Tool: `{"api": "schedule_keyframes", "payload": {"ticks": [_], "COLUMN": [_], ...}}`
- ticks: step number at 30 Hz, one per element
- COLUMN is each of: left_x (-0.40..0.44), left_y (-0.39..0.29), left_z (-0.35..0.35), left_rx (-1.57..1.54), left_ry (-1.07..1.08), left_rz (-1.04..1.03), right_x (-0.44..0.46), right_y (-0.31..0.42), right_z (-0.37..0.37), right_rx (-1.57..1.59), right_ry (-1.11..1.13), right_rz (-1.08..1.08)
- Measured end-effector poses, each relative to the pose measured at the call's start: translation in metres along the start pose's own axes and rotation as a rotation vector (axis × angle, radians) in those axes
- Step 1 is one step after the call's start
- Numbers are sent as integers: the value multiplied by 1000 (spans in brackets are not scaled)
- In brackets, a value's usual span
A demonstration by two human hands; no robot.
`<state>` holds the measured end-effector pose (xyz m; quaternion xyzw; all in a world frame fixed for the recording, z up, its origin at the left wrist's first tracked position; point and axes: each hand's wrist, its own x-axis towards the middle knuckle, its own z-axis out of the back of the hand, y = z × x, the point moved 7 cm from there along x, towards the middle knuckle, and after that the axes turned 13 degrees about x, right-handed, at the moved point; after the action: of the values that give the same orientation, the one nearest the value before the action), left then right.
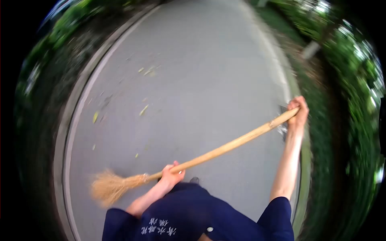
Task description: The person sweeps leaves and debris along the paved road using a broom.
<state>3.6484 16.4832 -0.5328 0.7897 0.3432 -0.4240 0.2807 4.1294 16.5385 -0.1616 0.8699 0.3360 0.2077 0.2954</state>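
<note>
Head view: a straw broom (217, 152) slants across above a grey path (193, 80)
The left hand (173, 174) is closed round the wooden handle (245, 138) near the bristles (107, 188), the right hand (298, 109) grips its far end; I cannot tell whether the bristles touch the path, and small yellow-green leaves (95, 117) lie scattered on its left half

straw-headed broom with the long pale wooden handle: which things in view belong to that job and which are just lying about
Part of the job:
broom, gripped by bare left hand and bare right hand
scattered yellow-green leaves on the grey paved path, probably what the sweeping is for

Just there:
pale grey kerb along the left edge
pale, blurred block-like thing among green plants at right
</note>
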Motion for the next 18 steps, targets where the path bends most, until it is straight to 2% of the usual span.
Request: {"api": "schedule_keyframes", "payload": {"ticks": [1, 2, 3, 4, 5, 6, 8, 10, 11, 12, 13, 14, 15, 16, 18], "left_x": [3, 24, 5, 2, 0, 21, 32, 27, 18, 6, 30, 45, 50, 47, 41], "left_y": [2, 0, 6, 11, 21, 6, -2, 14, 30, 40, 28, 25, 27, 35, 52], "left_z": [1, 15, 9, 4, 8, -42, -79, -54, -39, -33, -67, -90, -155, -223, -285], "left_rx": [22, -42, -100, -193, -256, -283, -333, -372, -353, -303, -254, -200, -156, -123, 97], "left_ry": [23, 137, 44, 83, 54, 35, 42, 70, 127, 220, 230, 219, 241, 288, 419], "left_rz": [-30, -24, -68, -38, 5, 50, 75, 119, 181, 221, 233, 248, 340, 429, 461], "right_x": [22, 35, 51, 77, 91, 132, 189, 212, 176, 123, 85, 113, 209, 254, 104], "right_y": [-27, -49, -74, -99, -122, -159, -190, -145, -108, -45, -35, 0, 74, 149, 138], "right_z": [-21, -43, -64, -71, -88, -112, -128, -92, -97, -110, -132, -93, -60, -72, -175], "right_rx": [-55, -140, -160, -130, 75, 82, 92, -238, -268, -363, -542, -568, -697, -755, -407], "right_ry": [15, 32, 135, 192, 360, 337, 466, 231, 217, 158, 112, 284, 427, 965, 665], "right_rz": [-63, -96, -133, -290, -430, -429, -551, -295, -233, -43, 210, 273, 239, 238, 196]}}
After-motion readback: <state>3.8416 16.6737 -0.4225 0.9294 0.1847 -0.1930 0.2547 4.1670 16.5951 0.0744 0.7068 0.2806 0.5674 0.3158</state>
